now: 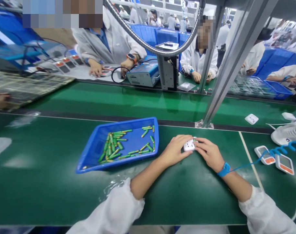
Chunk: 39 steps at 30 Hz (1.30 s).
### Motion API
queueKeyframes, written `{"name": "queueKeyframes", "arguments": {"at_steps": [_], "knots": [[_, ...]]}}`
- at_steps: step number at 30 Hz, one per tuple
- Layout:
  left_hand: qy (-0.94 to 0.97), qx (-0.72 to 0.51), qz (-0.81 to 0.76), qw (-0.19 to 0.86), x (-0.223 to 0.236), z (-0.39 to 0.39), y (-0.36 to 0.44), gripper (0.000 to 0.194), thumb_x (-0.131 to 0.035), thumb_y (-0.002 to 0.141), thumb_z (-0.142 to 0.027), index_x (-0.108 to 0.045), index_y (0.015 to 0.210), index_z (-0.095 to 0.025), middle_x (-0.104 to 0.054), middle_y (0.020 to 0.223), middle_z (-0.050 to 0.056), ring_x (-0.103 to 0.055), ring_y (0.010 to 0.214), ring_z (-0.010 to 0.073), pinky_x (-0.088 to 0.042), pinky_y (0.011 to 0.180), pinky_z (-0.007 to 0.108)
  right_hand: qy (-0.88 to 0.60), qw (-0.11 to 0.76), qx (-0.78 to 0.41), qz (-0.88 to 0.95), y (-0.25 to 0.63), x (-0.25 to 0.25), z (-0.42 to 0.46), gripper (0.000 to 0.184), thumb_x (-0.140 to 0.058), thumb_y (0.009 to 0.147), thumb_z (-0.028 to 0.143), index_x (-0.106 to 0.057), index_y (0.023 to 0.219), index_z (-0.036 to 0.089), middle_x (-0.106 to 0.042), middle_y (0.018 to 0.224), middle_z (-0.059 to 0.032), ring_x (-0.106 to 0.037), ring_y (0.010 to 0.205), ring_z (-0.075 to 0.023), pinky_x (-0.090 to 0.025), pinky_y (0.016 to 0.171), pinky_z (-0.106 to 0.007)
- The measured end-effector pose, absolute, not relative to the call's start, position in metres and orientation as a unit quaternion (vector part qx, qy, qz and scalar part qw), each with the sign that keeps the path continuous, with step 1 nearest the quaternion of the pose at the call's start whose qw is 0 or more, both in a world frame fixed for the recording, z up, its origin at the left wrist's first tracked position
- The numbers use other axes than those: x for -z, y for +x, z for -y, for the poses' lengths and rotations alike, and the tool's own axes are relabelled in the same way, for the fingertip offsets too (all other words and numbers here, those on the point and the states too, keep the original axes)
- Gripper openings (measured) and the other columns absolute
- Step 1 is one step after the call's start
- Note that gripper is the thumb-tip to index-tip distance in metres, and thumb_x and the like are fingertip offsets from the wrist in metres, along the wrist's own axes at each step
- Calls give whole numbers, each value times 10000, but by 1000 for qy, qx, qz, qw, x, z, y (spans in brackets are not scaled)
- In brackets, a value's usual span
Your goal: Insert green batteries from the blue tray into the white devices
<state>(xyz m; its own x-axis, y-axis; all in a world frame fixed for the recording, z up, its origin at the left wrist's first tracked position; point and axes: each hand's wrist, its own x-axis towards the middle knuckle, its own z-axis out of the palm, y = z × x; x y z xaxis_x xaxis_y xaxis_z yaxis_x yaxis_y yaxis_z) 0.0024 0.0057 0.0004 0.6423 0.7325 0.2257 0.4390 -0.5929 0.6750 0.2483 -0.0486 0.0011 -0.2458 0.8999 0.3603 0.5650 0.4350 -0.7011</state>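
Between my two hands, on the green work surface (177, 191), is a small white plastic device (189, 146) with dark slots on its face. My left hand (176, 149) grips it from the left, thumb along the near edge and fingers over the far side. From the right, the fingertips of my right hand (209, 152) press at its upper right edge, where a bit of green shows. A blue wrist strap (224, 169) with a coiled cord circles my right wrist. Left of my hands stands a blue bin (138, 130) holding several green batteries (110, 143).
Two white-and-orange handheld devices (285, 163) lie at the right beside a white appliance (286, 132). A metal post (225, 78) rises behind my hands. Beyond the green belt (138, 102), a co-worker's hands (96, 68) rest near a blue instrument box (144, 74).
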Motion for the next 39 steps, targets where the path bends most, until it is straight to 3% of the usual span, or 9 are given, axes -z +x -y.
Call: {"name": "queueKeyframes", "arguments": {"at_steps": [5, 11, 15, 19, 21, 24, 32, 35, 39], "knots": [[856, -248, -346, 293, -1, -5, 1, 609, -787, 1010, -393, -603, 1583, -302, -656, 1618, 92, -571, 1520, 335, -437, 1298, 548, -491, 382, -238, 746, 251, -5, 49, 335, -670, 1105, 310, -825, 1402, 305, -772, 1408, -109, -798, 1087, -237, -680, 1030, -431], [855, -251, -343, 297, 2, -5, 0, 604, -803, 1003, -381, -614, 1570, -293, -662, 1611, 96, -580, 1508, 328, -440, 1295, 542, -471, 384, -224, 762, 253, -4, 55, 338, -624, 1114, 258, -841, 1367, 317, -807, 1420, -70, -774, 1318, -260, -630, 1184, -463], [853, -258, -339, 302, 6, -7, 0, 634, -829, 980, -359, -616, 1574, -294, -667, 1609, 94, -581, 1509, 333, -442, 1291, 546, -467, 347, -205, 787, 251, -1, 58, 436, -538, 1117, 186, -803, 1440, 311, -733, 1547, -79, -732, 1390, -270, -610, 1218, -481], [853, -256, -345, 296, 7, -7, 0, 636, -830, 980, -356, -623, 1578, -301, -672, 1601, 99, -591, 1500, 337, -453, 1283, 557, -501, 362, -201, 760, 251, -1, 56, 376, -570, 1107, 218, -832, 1367, 287, -724, 1444, -133, -787, 1044, -236, -686, 1011, -440], [860, -246, -341, 289, 5, -6, -1, 647, -838, 976, -365, -622, 1584, -307, -675, 1599, 95, -585, 1503, 343, -446, 1288, 565, -517, 386, -225, 730, 252, -1, 55, 339, -632, 1092, 265, -819, 1375, 281, -744, 1249, -110, -745, 882, -204, -683, 867, -387], [870, -228, -335, 282, 1, -5, -2, 681, -845, 969, -377, -609, 1603, -305, -673, 1603, 95, -563, 1517, 357, -436, 1295, 572, -521, 425, -265, 691, 252, -1, 54, 380, -702, 1055, 293, -770, 1428, 269, -748, 1073, -57, -711, 820, -194, -643, 788, -343], [871, -220, -337, 281, 1, -5, -3, 673, -813, 992, -399, -588, 1619, -296, -659, 1612, 102, -549, 1513, 359, -428, 1292, 576, -522, 446, -313, 656, 247, -4, 55, 296, -748, 1035, 354, -804, 1311, 263, -832, 1073, -48, -761, 865, -208, -629, 830, -341], [873, -214, -339, 279, 1, -5, -2, 668, -815, 988, -387, -594, 1611, -292, -662, 1612, 96, -553, 1509, 357, -428, 1289, 572, -527, 444, -299, 660, 248, -6, 54, 201, -696, 1071, 346, -828, 1194, 258, -832, 1096, -63, -772, 915, -223, -626, 862, -354], [875, -206, -345, 272, 1, -4, -2, 679, -821, 978, -369, -597, 1616, -301, -666, 1611, 91, -556, 1505, 359, -428, 1286, 569, -531, 438, -291, 665, 249, -6, 52, 220, -612, 1106, 315, -823, 1127, 258, -819, 1104, -69, -768, 1023, -244, -616, 939, -386]]}}
